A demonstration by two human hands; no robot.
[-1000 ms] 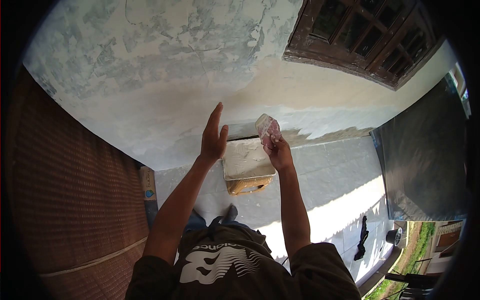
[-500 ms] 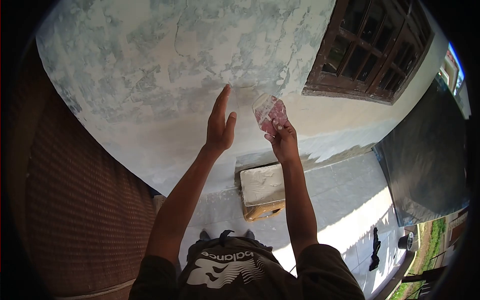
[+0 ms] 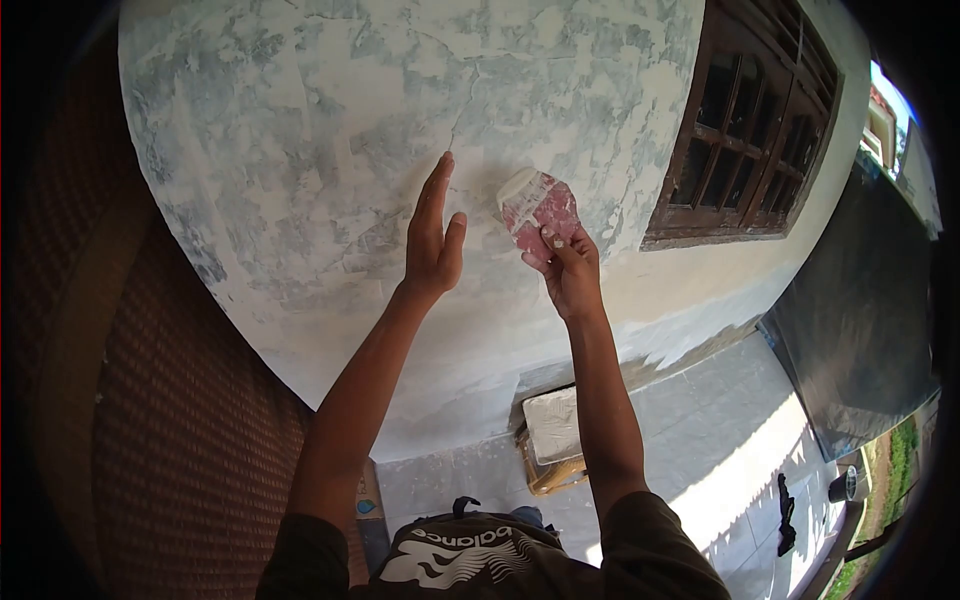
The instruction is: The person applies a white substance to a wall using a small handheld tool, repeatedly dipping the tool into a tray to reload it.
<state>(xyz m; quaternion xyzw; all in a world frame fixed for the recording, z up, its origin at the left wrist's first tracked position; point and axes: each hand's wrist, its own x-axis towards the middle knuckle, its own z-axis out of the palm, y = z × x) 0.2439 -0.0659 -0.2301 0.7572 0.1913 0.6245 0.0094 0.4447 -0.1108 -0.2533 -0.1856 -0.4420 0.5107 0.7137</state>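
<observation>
My right hand (image 3: pixel 570 268) grips a flat pinkish-red putty scraper (image 3: pixel 550 210), thumb across its face. White filler coats the scraper's far edge and smears its surface. The scraper is held up in front of the patchy white and grey wall (image 3: pixel 310 130). To its left, my left hand (image 3: pixel 434 248) is raised with fingers straight and thumb apart, holding nothing. Its fingertips overlap the lower end of a thin crack (image 3: pixel 463 112) in the wall. Below, a board (image 3: pixel 552 424) covered in white filler rests on a tan stool (image 3: pixel 556 478), partly hidden behind my right forearm.
A brown-framed window (image 3: pixel 745 140) is set in the wall on the right. Brown woven matting (image 3: pixel 190 400) hangs along the left. A dark sheet (image 3: pixel 850 310) stands at far right. On the tiled floor (image 3: pixel 690 420) lie a black item (image 3: pixel 786 515) and a bucket (image 3: pixel 843 485).
My view has tilted up and turned left, showing more of the upper wall. Both hands are higher along the wall, and the scraper stays in my right hand.
</observation>
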